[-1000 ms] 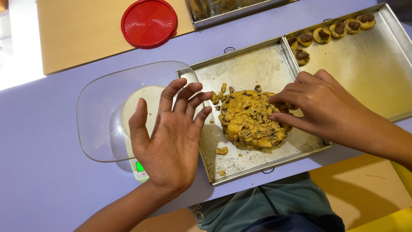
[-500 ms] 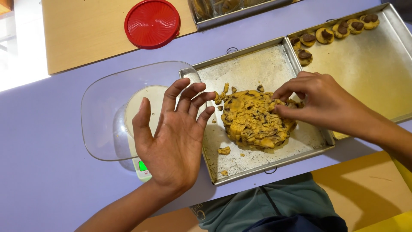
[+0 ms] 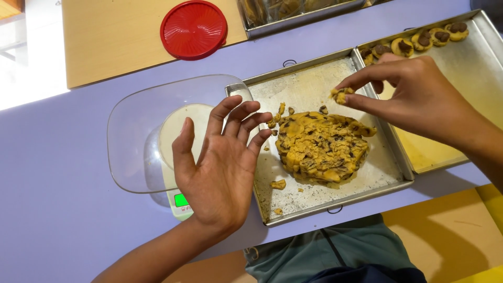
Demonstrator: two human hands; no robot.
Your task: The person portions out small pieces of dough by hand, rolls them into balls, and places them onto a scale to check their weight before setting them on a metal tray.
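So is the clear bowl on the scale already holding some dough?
No, the clear bowl looks empty; the dough lies on the metal tray.

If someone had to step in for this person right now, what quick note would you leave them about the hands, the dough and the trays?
Right hand: pinching a small piece of dough between fingertips, above the dough mound.
Left hand: open, palm up, empty, over the edge of the clear bowl on the scale.
Dough mound sits in the near metal tray, crumbs scattered around it.
Done: a row of shaped pieces with dark centres in the far-right tray.
Left: most of the mound is unportioned; the bowl looks empty.
Red lid lies on the wooden board.
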